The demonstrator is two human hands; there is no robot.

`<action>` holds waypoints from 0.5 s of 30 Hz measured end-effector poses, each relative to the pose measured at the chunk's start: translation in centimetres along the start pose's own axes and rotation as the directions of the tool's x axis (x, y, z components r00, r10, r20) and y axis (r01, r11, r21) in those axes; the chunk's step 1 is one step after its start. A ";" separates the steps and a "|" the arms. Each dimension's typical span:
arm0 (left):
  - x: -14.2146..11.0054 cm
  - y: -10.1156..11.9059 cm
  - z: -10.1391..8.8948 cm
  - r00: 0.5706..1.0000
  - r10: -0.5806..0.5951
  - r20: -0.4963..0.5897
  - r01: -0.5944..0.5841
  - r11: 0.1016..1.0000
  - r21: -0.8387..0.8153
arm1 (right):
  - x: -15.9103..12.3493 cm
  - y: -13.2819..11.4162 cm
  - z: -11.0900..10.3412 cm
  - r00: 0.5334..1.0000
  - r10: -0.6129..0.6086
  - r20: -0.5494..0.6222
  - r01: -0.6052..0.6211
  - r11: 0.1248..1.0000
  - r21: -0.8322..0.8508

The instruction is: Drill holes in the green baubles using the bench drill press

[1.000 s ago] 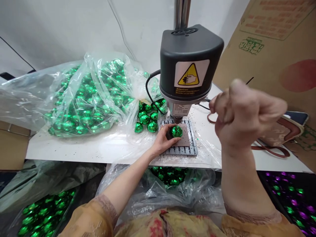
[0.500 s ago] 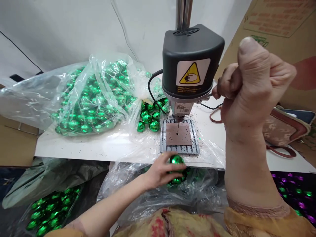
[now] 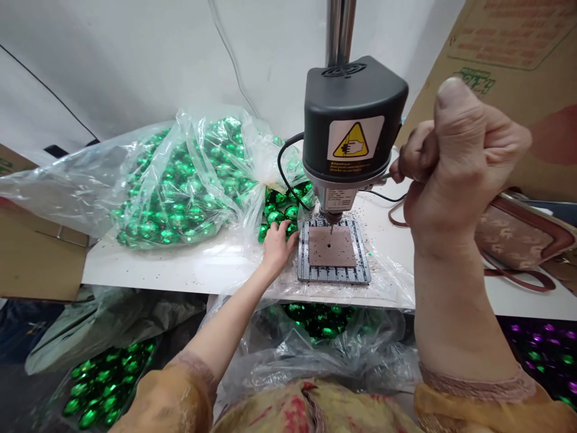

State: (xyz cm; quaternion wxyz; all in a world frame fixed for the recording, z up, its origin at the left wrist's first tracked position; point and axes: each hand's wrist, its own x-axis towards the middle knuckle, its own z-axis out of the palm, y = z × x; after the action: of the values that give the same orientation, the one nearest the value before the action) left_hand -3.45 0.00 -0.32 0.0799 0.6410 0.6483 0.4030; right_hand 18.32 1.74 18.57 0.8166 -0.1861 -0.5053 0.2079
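My left hand (image 3: 277, 243) reaches to the shiny faceted green balls (image 3: 274, 216) lying at the bag's mouth. Its fingers are apart and touch the nearest balls; none is lifted. At the right, my right hand (image 3: 460, 156) is closed in a fist at the side of a small bench drill press (image 3: 354, 120), around its feed lever (image 3: 385, 177), most of which is hidden. The thin drill bit (image 3: 332, 229) hangs over a brown square pad (image 3: 331, 255) with a dark hole, lying on the slotted metal base (image 3: 363, 273).
A big clear plastic bag (image 3: 180, 180) of green balls covers the table's left part. More green balls (image 3: 315, 319) lie in plastic below the front edge. A patterned purse (image 3: 523, 234) and a cardboard box (image 3: 500, 66) stand right. Dark shavings litter the white table (image 3: 157, 270).
My left hand has let go of a green ball below the table's front edge and moved up and forward to the balls by the bag. My right hand keeps its grip.
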 end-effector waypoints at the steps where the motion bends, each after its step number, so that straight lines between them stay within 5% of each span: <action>1: 0.5 -0.2 0.3 1.000 -0.021 0.017 0.022 0.999 -0.030 | 0.0 0.0 0.0 1.000 0.009 0.001 -0.009 1.000 0.003; 5: 0.7 0.5 -0.1 0.989 -0.139 0.046 0.146 0.919 -0.366 | 0.1 0.2 -0.3 0.999 -0.006 0.033 0.006 1.000 0.012; 8: 0.2 1.9 -0.5 0.937 -0.240 0.253 0.348 0.642 -0.683 | 0.1 0.3 -0.3 0.999 -0.024 0.049 0.024 1.000 0.014; 10: -0.1 2.8 -0.3 0.894 -0.255 0.368 0.448 0.500 -0.741 | 0.1 0.3 -0.2 0.999 -0.028 0.045 0.028 1.000 0.004; 15: -1.2 3.5 1.1 0.920 -0.193 0.340 0.384 0.612 -0.691 | 0.0 0.1 -0.1 0.998 -0.029 0.055 0.030 0.999 -0.030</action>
State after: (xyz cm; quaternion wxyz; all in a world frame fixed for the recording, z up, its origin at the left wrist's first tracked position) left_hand 0.08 -1.11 0.65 0.4742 0.4797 0.5068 0.5367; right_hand 18.36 1.80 18.45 0.8026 -0.1856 -0.5331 0.1929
